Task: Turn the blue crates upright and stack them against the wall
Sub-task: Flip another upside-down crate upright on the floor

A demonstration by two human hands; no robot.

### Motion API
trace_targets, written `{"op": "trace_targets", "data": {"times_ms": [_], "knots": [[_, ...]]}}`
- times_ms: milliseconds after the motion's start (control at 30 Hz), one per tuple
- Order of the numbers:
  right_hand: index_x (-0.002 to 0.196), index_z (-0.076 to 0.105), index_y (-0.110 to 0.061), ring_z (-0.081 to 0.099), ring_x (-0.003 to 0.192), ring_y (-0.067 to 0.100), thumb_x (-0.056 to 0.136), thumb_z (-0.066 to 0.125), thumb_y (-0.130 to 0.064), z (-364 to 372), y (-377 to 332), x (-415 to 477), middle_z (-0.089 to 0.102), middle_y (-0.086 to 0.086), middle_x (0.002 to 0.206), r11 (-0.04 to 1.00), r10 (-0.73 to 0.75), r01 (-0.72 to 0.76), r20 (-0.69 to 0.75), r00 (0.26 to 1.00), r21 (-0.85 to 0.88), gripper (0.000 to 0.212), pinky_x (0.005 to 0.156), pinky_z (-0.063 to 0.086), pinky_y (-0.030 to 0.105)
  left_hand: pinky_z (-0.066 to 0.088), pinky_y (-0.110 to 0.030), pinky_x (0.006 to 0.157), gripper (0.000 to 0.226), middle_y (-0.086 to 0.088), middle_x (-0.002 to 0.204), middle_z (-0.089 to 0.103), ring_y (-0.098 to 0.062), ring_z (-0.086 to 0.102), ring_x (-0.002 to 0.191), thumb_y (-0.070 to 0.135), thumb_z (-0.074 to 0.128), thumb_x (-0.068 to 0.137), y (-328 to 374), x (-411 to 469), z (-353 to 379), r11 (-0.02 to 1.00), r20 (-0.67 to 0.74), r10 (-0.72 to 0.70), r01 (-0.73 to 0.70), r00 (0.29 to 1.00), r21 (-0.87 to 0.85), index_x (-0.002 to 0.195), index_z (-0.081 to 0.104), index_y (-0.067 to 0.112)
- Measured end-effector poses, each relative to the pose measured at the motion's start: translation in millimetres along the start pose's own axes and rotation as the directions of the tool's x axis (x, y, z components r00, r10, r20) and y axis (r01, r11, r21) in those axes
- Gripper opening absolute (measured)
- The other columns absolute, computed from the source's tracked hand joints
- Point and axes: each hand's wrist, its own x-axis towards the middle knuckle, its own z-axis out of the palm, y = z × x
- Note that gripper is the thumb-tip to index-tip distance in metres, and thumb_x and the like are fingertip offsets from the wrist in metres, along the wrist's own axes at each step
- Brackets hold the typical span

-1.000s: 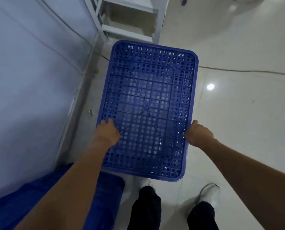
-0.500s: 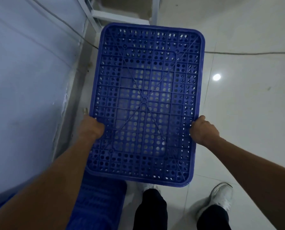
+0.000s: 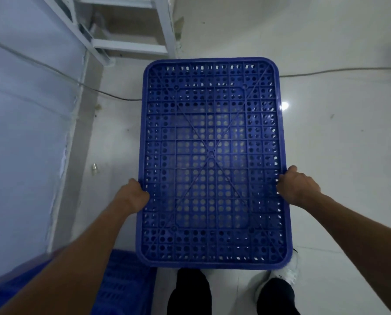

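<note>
Blue crate [image 3: 211, 160] held bottom-up above the floor [image 3: 340, 155], centre frame, long axis 12 to 6. Left hand [image 3: 133, 196] at 9 and right hand [image 3: 298, 186] at 3 clamp opposite long edges, fingers curled under the rims, likely to balance it for flipping. Perforated grid base with diagonal ribs faces the camera. Second crate [image 3: 124, 289] at 7, near the wall [image 3: 24, 133].

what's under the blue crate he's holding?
Through the perforated base of the blue crate, held by the left hand and right hand, only pale floor tile shows. A cable runs behind it; anything beneath the solid ribs is hidden.
</note>
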Motion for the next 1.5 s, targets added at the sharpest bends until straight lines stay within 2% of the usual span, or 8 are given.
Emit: {"op": "trace_targets", "data": {"times_ms": [200,367,600,900,1167,1300,1433,1500], "knots": [[0.1,0.038,-0.008,0.05,0.081,0.031,0.097,0.041,-0.021,-13,87,1,0.062,0.019,0.107,0.998,0.048,-0.045,-0.068,0.997,0.044,0.014,0.071,0.038,0.037,0.047,-0.025,0.058,0.036,-0.013,0.097,0.065,-0.02,0.061,0.079,0.027,0.053,0.091,69,-20,40,0.989,0.041,0.094,-0.098,0.995,0.11,0.112,0.058,-0.003],[0.097,0.037,-0.009,0.05,0.077,0.03,0.099,0.04,-0.02,-23,147,5,0.055,0.011,0.091,0.998,0.045,-0.041,-0.103,0.994,0.041,0.012,0.069,0.039,0.036,0.047,-0.025,0.059,0.017,-0.007,0.084,0.061,-0.017,0.056,0.072,0.021,0.053,0.094,111,-34,79,0.966,0.111,0.115,-0.137,0.987,0.22,0.084,0.055,0.008],[0.097,0.039,-0.009,0.053,0.073,0.03,0.096,0.045,-0.019,-27,202,24,0.053,0.008,0.085,0.999,0.033,-0.028,-0.109,0.993,0.043,0.012,0.065,0.041,0.036,0.056,-0.031,0.074,0.035,-0.012,0.105,0.065,-0.024,0.064,0.092,0.028,0.057,0.091,141,-45,132,0.957,0.092,0.106,-0.126,0.99,0.26,0.115,0.057,0.002],[0.094,0.039,-0.01,0.05,0.066,0.029,0.102,0.038,-0.029,-15,245,27,0.052,0.006,0.08,0.994,-0.004,0.026,-0.206,0.979,0.103,0.02,0.062,0.037,0.035,0.049,-0.029,0.071,0.025,-0.011,0.106,0.064,-0.024,0.062,0.089,0.026,0.054,0.094,174,-56,151,0.918,0.035,0.117,-0.122,0.992,0.378,0.11,0.056,0.007],[0.099,0.049,-0.008,0.051,0.062,0.029,0.102,0.04,-0.033,-19,273,-8,0.057,0.005,0.073,0.966,0.089,0.015,-0.385,0.918,0.257,0.027,0.06,0.04,0.035,0.052,-0.032,0.076,0.024,-0.007,0.095,0.064,-0.023,0.062,0.089,0.028,0.057,0.089,202,-74,159,0.96,0.107,0.141,-0.163,0.984,0.228,0.103,0.058,0.008],[0.103,0.052,-0.01,0.048,0.061,0.025,0.1,0.045,-0.035,-23,266,-44,0.054,0.001,0.071,0.939,0.124,0.042,-0.45,0.884,0.342,0.025,0.06,0.036,0.032,0.056,-0.042,0.088,0.066,-0.013,0.114,0.064,-0.028,0.064,0.097,0.049,0.058,0.068,202,-90,159,0.949,0.127,0.18,-0.206,0.975,0.237,0.118,0.056,0.006],[0.1,0.05,-0.015,0.055,0.06,0.024,0.098,0.049,-0.04,-26,238,-80,0.061,0.0,0.071,0.903,0.09,0.138,-0.491,0.866,0.408,0.025,0.057,0.039,0.031,0.051,-0.04,0.095,0.048,-0.013,0.136,0.049,-0.029,0.058,0.11,0.035,0.059,0.091,212,-136,150,0.919,0.043,0.293,-0.294,0.955,0.262,0.131,0.048,0.01],[0.098,0.05,-0.015,0.053,0.057,0.025,0.097,0.051,-0.04,-28,217,-97,0.058,-0.001,0.066,0.889,0.072,0.177,-0.509,0.858,0.423,0.025,0.053,0.035,0.03,0.048,-0.037,0.099,0.049,-0.01,0.142,0.047,-0.026,0.056,0.118,0.031,0.056,0.096,218,-159,144,0.906,0.0,0.372,-0.363,0.928,0.218,0.14,0.046,0.012]]}}
